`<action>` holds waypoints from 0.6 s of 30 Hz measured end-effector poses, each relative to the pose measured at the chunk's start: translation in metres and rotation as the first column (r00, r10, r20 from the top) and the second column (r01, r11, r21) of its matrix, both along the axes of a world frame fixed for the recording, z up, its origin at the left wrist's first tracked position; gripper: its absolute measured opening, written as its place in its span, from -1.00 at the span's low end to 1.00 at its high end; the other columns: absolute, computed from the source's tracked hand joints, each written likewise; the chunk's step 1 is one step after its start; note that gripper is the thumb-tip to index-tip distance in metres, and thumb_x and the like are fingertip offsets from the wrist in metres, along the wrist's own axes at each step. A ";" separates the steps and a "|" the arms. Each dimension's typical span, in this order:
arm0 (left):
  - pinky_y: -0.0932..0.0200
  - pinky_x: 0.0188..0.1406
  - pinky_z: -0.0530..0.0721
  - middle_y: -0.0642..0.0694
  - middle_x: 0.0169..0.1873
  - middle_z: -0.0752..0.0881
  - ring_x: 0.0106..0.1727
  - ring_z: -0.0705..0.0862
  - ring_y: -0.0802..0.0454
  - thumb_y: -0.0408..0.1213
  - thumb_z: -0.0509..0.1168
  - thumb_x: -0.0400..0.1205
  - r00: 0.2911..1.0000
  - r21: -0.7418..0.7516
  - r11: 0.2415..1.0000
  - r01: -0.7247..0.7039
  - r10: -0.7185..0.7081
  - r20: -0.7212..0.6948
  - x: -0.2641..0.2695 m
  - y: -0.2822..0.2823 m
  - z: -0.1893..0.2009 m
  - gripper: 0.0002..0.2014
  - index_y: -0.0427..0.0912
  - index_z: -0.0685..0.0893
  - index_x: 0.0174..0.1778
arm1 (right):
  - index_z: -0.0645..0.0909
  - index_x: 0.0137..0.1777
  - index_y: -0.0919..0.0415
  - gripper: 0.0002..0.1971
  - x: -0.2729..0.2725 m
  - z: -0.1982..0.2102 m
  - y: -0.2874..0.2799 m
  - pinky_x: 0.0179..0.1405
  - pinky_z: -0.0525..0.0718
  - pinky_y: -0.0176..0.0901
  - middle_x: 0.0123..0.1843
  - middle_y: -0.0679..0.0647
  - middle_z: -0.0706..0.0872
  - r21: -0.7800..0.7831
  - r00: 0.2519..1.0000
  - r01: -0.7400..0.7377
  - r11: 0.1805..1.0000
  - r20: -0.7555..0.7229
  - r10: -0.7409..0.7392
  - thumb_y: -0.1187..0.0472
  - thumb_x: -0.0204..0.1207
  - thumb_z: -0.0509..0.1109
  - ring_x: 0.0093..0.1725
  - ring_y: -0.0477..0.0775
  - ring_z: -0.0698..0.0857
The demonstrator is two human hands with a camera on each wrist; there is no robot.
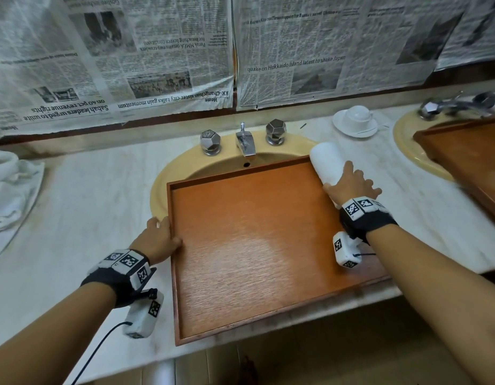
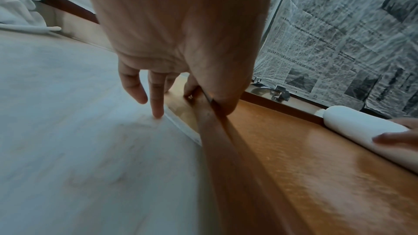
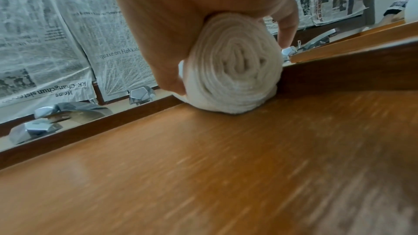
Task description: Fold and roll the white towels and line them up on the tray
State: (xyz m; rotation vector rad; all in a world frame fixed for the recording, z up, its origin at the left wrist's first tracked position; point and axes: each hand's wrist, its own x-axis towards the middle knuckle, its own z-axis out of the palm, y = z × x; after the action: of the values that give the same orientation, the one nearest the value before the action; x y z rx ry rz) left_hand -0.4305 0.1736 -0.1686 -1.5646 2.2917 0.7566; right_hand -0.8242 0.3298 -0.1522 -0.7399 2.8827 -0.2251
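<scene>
Far out from the tray [image 1: 268,245], at the left end of the bench [image 1: 88,195], a heap of loose white towels [image 1: 10,190] waits its turn. Next along, the left hand [image 1: 160,237] is at the tray's left rim — thumb hooked over the wall, the other fingers [image 2: 158,99] spread straight down onto the bench, steadying rather than lifting. Across the bare wooden floor of the tray, the right hand [image 1: 351,184] lies over the rolled towel [image 1: 328,162], fingers and thumb curled round its near end. The roll sits in the tray's far right corner, tucked against the right wall, spiral end facing the wrist camera.

The risk from here? The tray sits partly over the sink [image 1: 179,168], so a push on the roll could likely skate or tip it if the left hand eases off. Let go carelessly and the outer flap may spring loose, or the roll may wander off the wall and spoil the line.

Behind the tray stand the tap [image 1: 245,143] and its two faceted knobs. Right of the tray, a cup and saucer [image 1: 355,120], then a second tray [image 1: 468,151] over a second sink — close company for the right elbow.
</scene>
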 end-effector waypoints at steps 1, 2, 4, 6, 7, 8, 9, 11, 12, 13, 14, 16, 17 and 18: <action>-0.10 0.38 0.51 -0.28 0.65 0.06 0.42 0.52 -0.27 -0.02 0.19 0.70 1.000 -0.002 1.000 0.003 -0.003 -0.002 0.002 0.000 0.000 -0.38 -0.15 0.17 0.63 | 0.15 0.55 0.10 -0.22 0.002 0.000 0.001 0.33 0.35 0.32 0.42 0.24 0.46 0.002 1.000 0.008 1.000 -0.005 -0.008 -0.16 0.41 0.38 0.34 0.42 0.49; -0.10 0.39 0.50 -0.27 0.66 0.04 0.44 0.50 -0.27 -0.02 0.19 0.70 1.000 -0.004 1.000 0.001 -0.001 -0.004 0.003 0.000 0.000 -0.37 -0.15 0.16 0.63 | 0.12 0.56 0.10 -0.18 0.004 0.000 0.001 0.33 0.34 0.33 0.43 0.25 0.45 0.001 1.000 0.018 1.000 -0.008 -0.018 -0.16 0.39 0.40 0.34 0.43 0.48; -0.11 0.40 0.49 -0.28 0.66 0.03 0.45 0.49 -0.27 -0.03 0.19 0.70 1.000 -0.007 1.000 -0.006 0.006 -0.007 0.002 0.001 -0.001 -0.38 -0.15 0.17 0.63 | 0.09 0.58 0.10 -0.13 0.009 0.000 0.002 0.34 0.34 0.33 0.44 0.26 0.43 -0.001 0.999 0.032 0.999 -0.019 -0.032 -0.14 0.37 0.43 0.34 0.43 0.48; -0.11 0.38 0.51 -0.28 0.65 0.06 0.42 0.52 -0.27 -0.05 0.17 0.70 1.000 -0.011 1.000 -0.011 0.011 -0.011 0.000 0.002 0.000 -0.41 -0.17 0.19 0.61 | 0.10 0.57 0.09 -0.14 0.014 0.000 0.003 0.32 0.35 0.32 0.43 0.27 0.41 0.006 0.999 0.023 1.000 -0.044 -0.023 -0.12 0.36 0.45 0.34 0.43 0.47; -0.11 0.37 0.52 -0.28 0.64 0.07 0.39 0.54 -0.28 -0.06 0.17 0.71 1.000 -0.013 1.000 -0.016 0.016 -0.013 -0.001 0.002 0.001 -0.43 -0.17 0.20 0.61 | 0.11 0.57 0.08 -0.16 0.016 0.001 0.003 0.31 0.36 0.32 0.42 0.28 0.41 0.014 0.998 0.009 1.000 -0.060 -0.008 -0.10 0.37 0.45 0.34 0.43 0.47; -0.11 0.35 0.53 -0.28 0.63 0.08 0.36 0.57 -0.28 -0.06 0.16 0.71 1.000 -0.016 1.000 -0.022 0.021 -0.016 -0.002 0.002 0.002 -0.44 -0.17 0.22 0.60 | 0.13 0.56 0.07 -0.19 0.017 0.000 0.004 0.31 0.37 0.31 0.42 0.29 0.40 0.020 0.997 -0.007 1.000 -0.073 0.009 -0.09 0.39 0.44 0.34 0.43 0.46; -0.11 0.33 0.54 -0.29 0.62 0.09 0.31 0.59 -0.29 -0.07 0.16 0.71 0.999 -0.019 0.999 -0.028 0.027 -0.019 -0.003 0.002 0.002 -0.46 -0.17 0.23 0.58 | 0.14 0.57 0.07 -0.22 0.017 0.000 0.005 0.31 0.38 0.31 0.42 0.29 0.40 0.023 0.996 -0.017 1.000 -0.082 0.019 -0.07 0.43 0.42 0.35 0.43 0.46; -0.10 0.30 0.56 -0.28 0.58 0.12 0.24 0.62 -0.29 -0.07 0.15 0.71 0.999 -0.021 0.999 -0.045 0.044 -0.029 -0.003 0.001 0.003 -0.49 -0.16 0.26 0.55 | 0.14 0.58 0.08 -0.27 0.015 0.001 0.007 0.31 0.38 0.30 0.43 0.30 0.40 0.014 0.997 -0.009 1.000 -0.080 0.010 -0.07 0.49 0.37 0.36 0.42 0.45; -0.10 0.29 0.57 -0.28 0.56 0.13 0.22 0.62 -0.29 -0.06 0.16 0.71 0.998 -0.019 0.998 -0.052 0.052 -0.036 -0.003 0.002 0.004 -0.49 -0.16 0.27 0.55 | 0.14 0.59 0.09 -0.28 0.013 0.001 0.008 0.31 0.38 0.29 0.44 0.30 0.40 0.005 0.998 0.000 1.000 -0.069 0.001 -0.08 0.51 0.35 0.37 0.42 0.45; -0.11 0.29 0.57 -0.27 0.55 0.13 0.22 0.62 -0.29 -0.06 0.16 0.71 0.997 -0.018 0.998 -0.057 0.056 -0.043 -0.003 0.002 0.004 -0.49 -0.15 0.27 0.55 | 0.13 0.59 0.09 -0.27 0.012 0.001 0.008 0.31 0.38 0.28 0.45 0.30 0.40 -0.002 0.998 0.006 1.000 -0.056 -0.006 -0.10 0.52 0.35 0.38 0.41 0.44; -0.11 0.30 0.56 -0.27 0.55 0.13 0.23 0.62 -0.29 -0.04 0.16 0.71 0.997 -0.019 0.998 -0.060 0.059 -0.049 -0.003 0.003 0.004 -0.48 -0.15 0.26 0.55 | 0.12 0.60 0.09 -0.26 0.012 0.001 0.008 0.30 0.38 0.28 0.46 0.30 0.40 -0.007 0.999 0.008 1.000 -0.047 -0.008 -0.11 0.51 0.35 0.38 0.41 0.44; -0.10 0.33 0.53 -0.27 0.57 0.13 0.29 0.59 -0.29 0.02 0.18 0.70 0.995 -0.021 0.998 -0.066 0.064 -0.072 -0.002 0.004 0.004 -0.43 -0.15 0.24 0.57 | 0.11 0.60 0.10 -0.23 0.014 0.001 0.008 0.29 0.38 0.27 0.45 0.29 0.40 -0.014 0.999 0.010 1.000 -0.043 -0.010 -0.13 0.49 0.36 0.38 0.40 0.44; -0.10 0.35 0.51 -0.27 0.58 0.14 0.33 0.57 -0.29 0.06 0.20 0.69 0.994 -0.021 0.997 -0.072 0.070 -0.089 -0.001 0.004 0.004 -0.40 -0.15 0.23 0.58 | 0.10 0.60 0.11 -0.21 0.016 0.002 0.008 0.29 0.39 0.28 0.45 0.29 0.40 -0.016 0.999 0.014 1.000 -0.045 -0.014 -0.13 0.47 0.38 0.38 0.40 0.44; -0.11 0.37 0.50 -0.27 0.59 0.14 0.38 0.55 -0.29 0.09 0.20 0.68 0.992 -0.021 0.997 -0.078 0.076 -0.104 0.000 0.004 0.004 -0.36 -0.15 0.21 0.60 | 0.10 0.60 0.11 -0.18 0.018 0.003 0.007 0.30 0.38 0.28 0.45 0.30 0.39 -0.016 0.999 0.018 1.000 -0.051 -0.019 -0.14 0.46 0.39 0.39 0.40 0.43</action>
State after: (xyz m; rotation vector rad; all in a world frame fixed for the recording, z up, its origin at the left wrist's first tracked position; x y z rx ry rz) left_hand -0.4304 0.1772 -0.1648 -1.6707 2.3324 0.8497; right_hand -0.8058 0.3372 -0.1497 -0.7328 2.9402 -0.2342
